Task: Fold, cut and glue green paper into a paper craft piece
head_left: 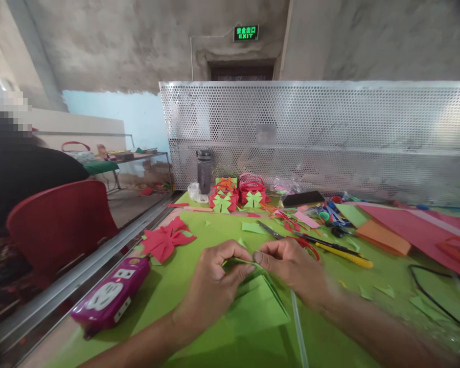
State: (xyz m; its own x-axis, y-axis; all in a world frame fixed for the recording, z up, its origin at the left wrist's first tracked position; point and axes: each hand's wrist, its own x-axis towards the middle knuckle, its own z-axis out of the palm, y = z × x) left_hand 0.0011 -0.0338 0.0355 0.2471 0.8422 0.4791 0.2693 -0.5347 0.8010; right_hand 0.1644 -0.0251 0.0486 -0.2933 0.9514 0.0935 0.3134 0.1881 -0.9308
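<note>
Both hands pinch the upper edge of a folded piece of green paper [258, 304] over the green-covered table. My left hand [220, 273] is closed, its thumb and index finger on the paper's top edge. Close beside it, my right hand [293, 266] is closed on the same edge, thumb toward me. The paper's lower part hangs open in folds below the fingers. A narrow pale strip [299, 327] lies just right of the paper. Scissors with red handles [310, 248] lie behind my right hand, partly hidden by it.
A purple case [113, 296] and a red paper flower [167, 239] lie left. Small red baskets with green bows [253, 197] and a dark bottle [204, 171] stand at the back. A yellow-black cutter [345, 254] and coloured sheets [383, 236] lie right. A person sits on a red chair [63, 230].
</note>
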